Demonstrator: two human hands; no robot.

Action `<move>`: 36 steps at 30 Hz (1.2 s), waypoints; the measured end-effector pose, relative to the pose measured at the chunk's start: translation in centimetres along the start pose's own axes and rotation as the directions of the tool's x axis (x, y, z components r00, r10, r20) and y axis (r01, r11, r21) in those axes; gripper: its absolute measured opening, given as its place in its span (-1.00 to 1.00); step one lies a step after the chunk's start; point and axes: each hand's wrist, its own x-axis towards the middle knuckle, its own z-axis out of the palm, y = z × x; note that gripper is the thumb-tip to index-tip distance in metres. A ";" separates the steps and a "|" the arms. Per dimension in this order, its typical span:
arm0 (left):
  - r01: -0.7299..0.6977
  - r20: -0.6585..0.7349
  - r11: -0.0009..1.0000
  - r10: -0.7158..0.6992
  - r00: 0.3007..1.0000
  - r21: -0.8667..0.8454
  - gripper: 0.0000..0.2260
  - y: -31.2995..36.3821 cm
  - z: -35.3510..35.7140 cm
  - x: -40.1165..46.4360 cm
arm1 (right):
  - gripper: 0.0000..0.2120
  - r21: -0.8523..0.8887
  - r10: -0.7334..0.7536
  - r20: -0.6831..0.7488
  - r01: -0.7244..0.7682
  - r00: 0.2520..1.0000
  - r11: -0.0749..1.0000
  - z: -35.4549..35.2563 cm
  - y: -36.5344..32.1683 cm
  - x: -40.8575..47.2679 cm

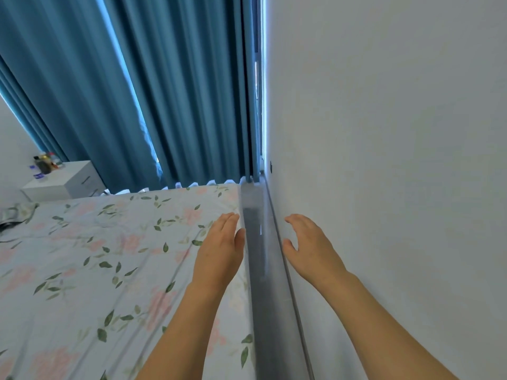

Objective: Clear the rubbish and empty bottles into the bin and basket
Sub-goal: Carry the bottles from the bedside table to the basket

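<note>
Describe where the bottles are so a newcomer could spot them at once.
Follow the blue curtain left to the white nightstand beyond the floral bed. The cluster of bottles stands on its top, the only clutter in view.

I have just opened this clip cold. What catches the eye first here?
Two bare, empty hands reach forward: the left hand over the floral bedsheet, the right hand by the white wall. Behind hang teal curtains; far left, a white nightstand holds bottles.
</note>
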 end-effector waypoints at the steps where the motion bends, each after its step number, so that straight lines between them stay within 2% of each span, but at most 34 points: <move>1: 0.002 -0.005 1.000 -0.002 1.000 0.000 -0.61 0.1 0.2 0.6 | -0.54 0.002 0.002 0.001 -0.002 1.000 1.000 -0.1 0.4 0.6; 13: 0.078 -0.040 0.997 -0.077 0.996 0.021 -0.61 -3.1 5.0 10.7 | -0.50 0.050 -0.034 0.048 0.032 0.998 0.998 3.2 3.7 13.7; 19: 0.089 -0.014 0.996 -0.089 0.996 0.005 -0.62 -6.2 9.4 21.7 | -0.52 0.053 -0.039 0.074 0.036 0.996 0.998 6.0 5.8 25.7; 25: 0.066 0.010 0.998 -0.066 0.998 -0.010 -0.63 -6.7 11.4 33.4 | -0.51 0.051 -0.012 0.060 0.009 0.998 0.999 4.9 6.9 36.3; 30: -0.004 -0.045 1.000 0.003 0.999 -0.019 -0.66 -6.8 12.2 39.8 | -0.50 0.023 -0.026 0.049 0.025 0.998 0.999 4.4 8.5 42.2; 36: 0.021 -0.125 1.000 -0.021 0.992 0.000 -0.69 -10.0 14.0 45.1 | -0.50 0.041 -0.058 0.071 0.055 0.996 0.998 7.5 9.6 49.0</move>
